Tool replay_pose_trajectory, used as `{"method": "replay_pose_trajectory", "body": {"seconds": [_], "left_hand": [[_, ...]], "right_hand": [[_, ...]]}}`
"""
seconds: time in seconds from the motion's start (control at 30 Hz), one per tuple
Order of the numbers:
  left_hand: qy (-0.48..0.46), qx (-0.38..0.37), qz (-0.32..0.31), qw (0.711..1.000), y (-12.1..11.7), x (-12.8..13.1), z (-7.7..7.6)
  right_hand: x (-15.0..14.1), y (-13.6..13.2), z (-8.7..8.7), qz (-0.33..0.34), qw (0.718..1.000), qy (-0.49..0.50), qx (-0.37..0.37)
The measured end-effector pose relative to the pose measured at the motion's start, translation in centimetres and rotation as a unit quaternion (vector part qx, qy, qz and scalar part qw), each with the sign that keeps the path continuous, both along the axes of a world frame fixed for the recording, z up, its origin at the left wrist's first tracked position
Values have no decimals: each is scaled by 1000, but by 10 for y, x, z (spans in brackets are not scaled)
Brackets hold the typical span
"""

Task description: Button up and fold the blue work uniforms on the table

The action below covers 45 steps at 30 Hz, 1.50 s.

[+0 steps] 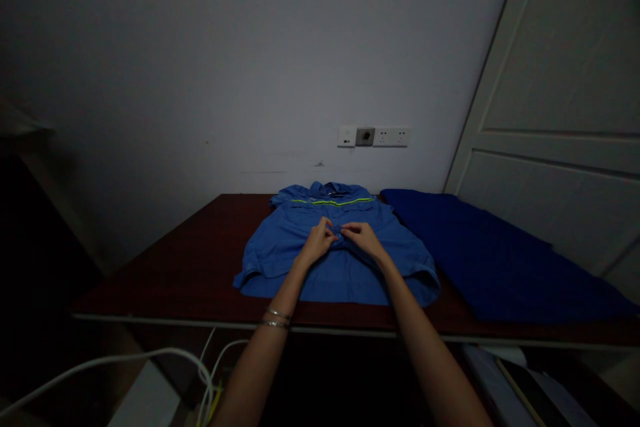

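Note:
A blue short-sleeved work shirt lies front side up on the dark red table, its collar toward the wall. A yellow-green stripe crosses its chest. Both hands meet at the middle of the shirt's front, pinching the cloth along the placket and lifting it slightly. My left hand, with bracelets on its wrist, grips the shirt's left side of the opening. Opposite it, my right hand pinches the other edge. Any button between the fingertips is too small to make out.
A darker blue folded cloth covers the table's right part. Wall sockets sit above the table. A white door stands at the right. White cables hang at the lower left, and flat items lie below the table's right front.

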<state>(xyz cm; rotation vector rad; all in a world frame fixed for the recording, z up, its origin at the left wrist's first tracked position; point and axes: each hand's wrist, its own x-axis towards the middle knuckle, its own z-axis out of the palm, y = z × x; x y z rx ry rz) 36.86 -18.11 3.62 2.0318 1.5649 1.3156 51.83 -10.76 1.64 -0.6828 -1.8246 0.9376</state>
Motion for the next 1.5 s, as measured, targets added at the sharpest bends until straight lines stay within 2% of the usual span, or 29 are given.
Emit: {"method": "replay_pose_trajectory", "body": {"seconds": [0.3,0.47,0.83,1.5], "left_hand": [[-36,-18,34,999,-1,2,3],[6,-4,61,998,1,1,2],[29,10,55,998,2,0,2],[69,30,27,997,-3,1,4]], "right_hand": [[1,1,1,1,999,-17,43],[0,0,1,12,999,-16,43],[0,2,2,4,999,-9,53],[0,-2,6,16,999,-10,28]]}}
